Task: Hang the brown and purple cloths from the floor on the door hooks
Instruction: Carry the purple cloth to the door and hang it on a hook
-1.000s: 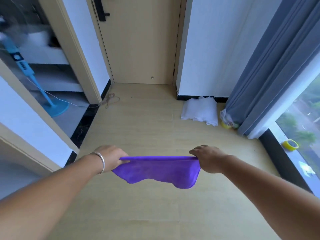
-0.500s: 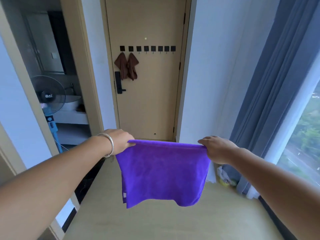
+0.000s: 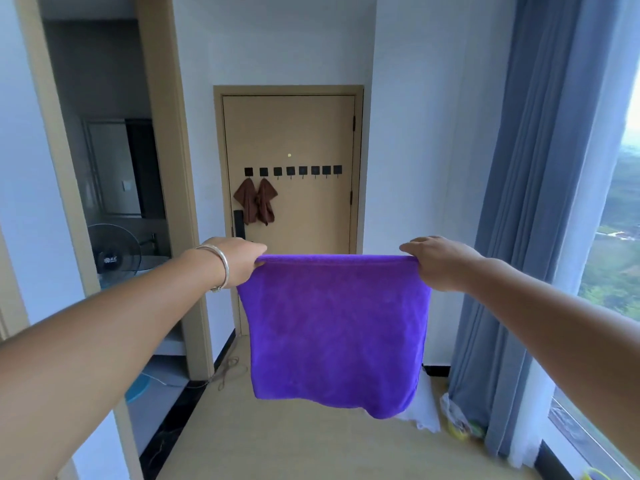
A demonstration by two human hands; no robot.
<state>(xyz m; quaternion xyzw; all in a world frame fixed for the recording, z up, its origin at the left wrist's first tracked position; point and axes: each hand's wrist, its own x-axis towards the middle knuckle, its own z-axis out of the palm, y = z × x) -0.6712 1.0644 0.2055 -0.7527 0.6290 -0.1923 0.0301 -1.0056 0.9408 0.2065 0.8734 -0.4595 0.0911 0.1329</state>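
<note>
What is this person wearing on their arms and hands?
Both forearms are bare, with no sleeves in view. The left hand has a thin silver bangle round its wrist. The right hand shows no ring, watch or glove from this view.

This is a home, probably an apartment high above the ground. At 12 o'clock stands a beige entrance door (image 3: 289, 133) with a row of black hooks (image 3: 292, 171), where two brown cloths (image 3: 255, 201) hang. At 9 o'clock an opening shows a bathroom with a standing fan (image 3: 113, 251). At 3 o'clock long grey-blue curtains (image 3: 540, 202) hang beside a big window (image 3: 620, 237) looking far down on green land.
</note>
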